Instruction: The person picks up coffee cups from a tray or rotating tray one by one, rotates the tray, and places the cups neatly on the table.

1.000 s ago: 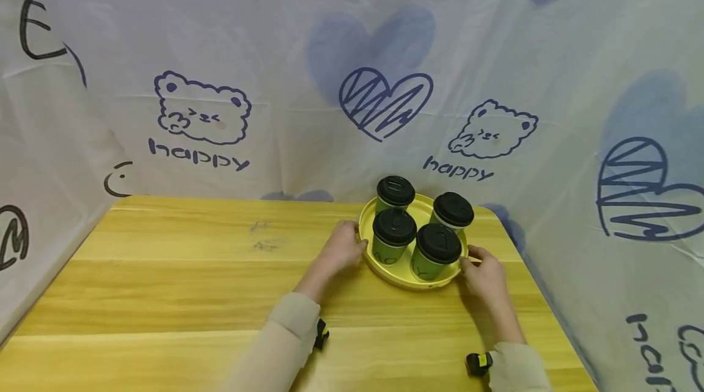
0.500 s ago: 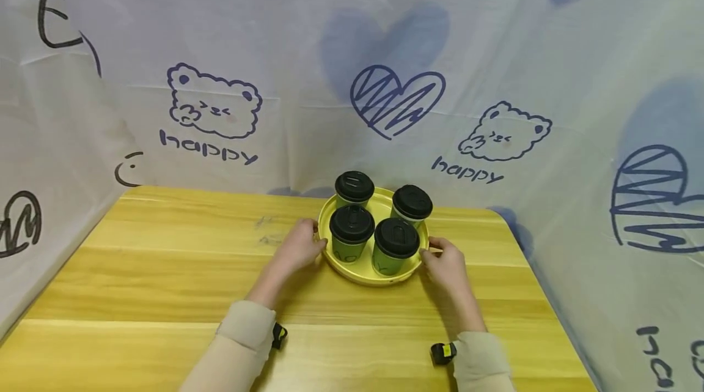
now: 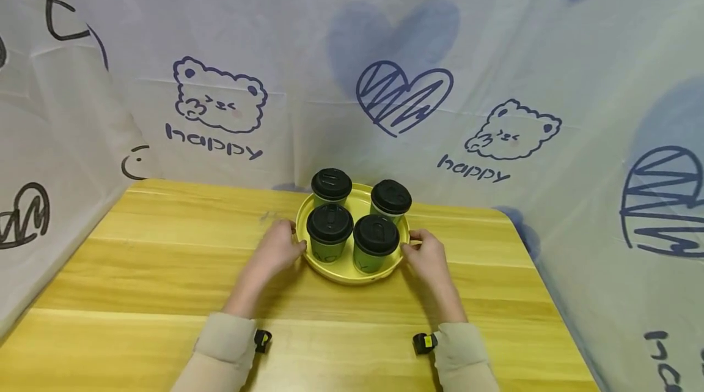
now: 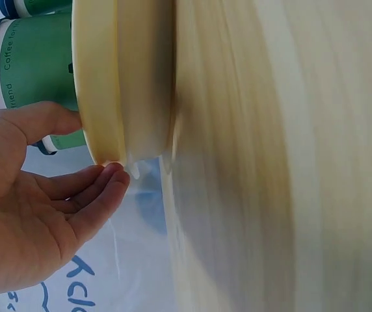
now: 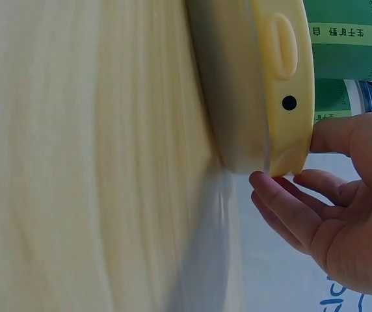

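A round yellow tray [image 3: 342,279] carries several green paper cups with black lids, among them a front left cup [image 3: 328,248] and a front right cup [image 3: 370,258]. My left hand [image 3: 275,249] grips the tray's left side; in the left wrist view its thumb lies on the rim [image 4: 96,78] and the fingertips curl against the outer edge. On the opposite side my right hand [image 3: 429,256] pinches the rim, thumb inside beside a cup [image 5: 332,101] and fingers outside and below. All the cups stand upright.
The wood-grain table [image 3: 165,269] extends to both sides and in front of the tray. A white curtain [image 3: 308,31] printed with hearts and bears hangs right behind the table's back edge. Small black devices [image 3: 425,343] sit at both wrists.
Both hands have moved the tray with its cups leftward along the back of the table, from near the right corner toward the middle. The cups keep their arrangement, and the head view has shifted slightly.
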The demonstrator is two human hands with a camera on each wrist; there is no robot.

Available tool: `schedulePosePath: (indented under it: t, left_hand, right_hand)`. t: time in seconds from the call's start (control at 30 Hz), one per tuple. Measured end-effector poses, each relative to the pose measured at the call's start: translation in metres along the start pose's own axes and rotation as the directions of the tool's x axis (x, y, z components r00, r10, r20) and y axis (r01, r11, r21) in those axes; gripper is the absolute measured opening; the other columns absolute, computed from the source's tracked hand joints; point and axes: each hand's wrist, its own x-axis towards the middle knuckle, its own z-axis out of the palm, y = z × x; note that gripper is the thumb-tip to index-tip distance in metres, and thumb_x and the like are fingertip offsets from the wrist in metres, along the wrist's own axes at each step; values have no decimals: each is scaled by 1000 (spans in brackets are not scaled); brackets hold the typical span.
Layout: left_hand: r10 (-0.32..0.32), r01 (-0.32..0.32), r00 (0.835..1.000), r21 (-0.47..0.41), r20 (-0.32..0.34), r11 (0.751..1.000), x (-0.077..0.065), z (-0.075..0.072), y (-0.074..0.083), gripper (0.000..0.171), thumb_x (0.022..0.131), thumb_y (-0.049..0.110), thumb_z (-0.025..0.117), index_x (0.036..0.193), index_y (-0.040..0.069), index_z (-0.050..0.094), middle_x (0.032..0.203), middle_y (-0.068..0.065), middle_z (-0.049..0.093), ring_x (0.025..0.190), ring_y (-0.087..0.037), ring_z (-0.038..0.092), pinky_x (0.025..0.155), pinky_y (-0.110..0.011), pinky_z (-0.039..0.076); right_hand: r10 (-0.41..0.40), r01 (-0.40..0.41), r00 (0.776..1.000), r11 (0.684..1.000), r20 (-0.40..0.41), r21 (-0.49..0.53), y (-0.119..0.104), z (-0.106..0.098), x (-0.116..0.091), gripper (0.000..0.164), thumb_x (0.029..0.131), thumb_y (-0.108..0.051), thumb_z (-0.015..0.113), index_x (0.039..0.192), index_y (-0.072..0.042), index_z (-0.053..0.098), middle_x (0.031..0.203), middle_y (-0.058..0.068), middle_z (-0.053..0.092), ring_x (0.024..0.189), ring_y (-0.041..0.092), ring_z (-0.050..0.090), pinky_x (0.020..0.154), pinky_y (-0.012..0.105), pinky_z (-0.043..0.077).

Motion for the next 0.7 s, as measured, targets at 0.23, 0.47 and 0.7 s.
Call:
schedulePosePath:
  t: [0.23,0.47,0.7]
  left_hand:
    - [11,-11,1000,24,14,1000,-3,-8,-4,49,92,14,72,126,-18,57,125,-32,59,118,-46,60,104,-56,50]
    - [69,-74,996,105,48,992,4,-16,-7,38,91,17,72,113,-12,62,107,-22,62,116,-44,57,108,-58,45]
    - [90,-100,995,290,50,952,19,-20,-11,34,93,25,70,109,-3,61,102,-16,60,96,-32,58,85,-51,55]
  right_hand:
    - [-5,5,1000,1000,11,1,-4,2,-2,37,92,-6,67,125,9,63,112,25,70,97,34,71,75,36,61]
    - [-20,20,1000,1000,14,17,-2,2,-2,36,93,-6,69,125,8,64,114,24,70,98,33,71,76,36,60]
    - [-40,40,999,999,21,12,-1,3,-1,37,94,-6,68,127,9,63,117,26,69,98,34,71,76,36,60]
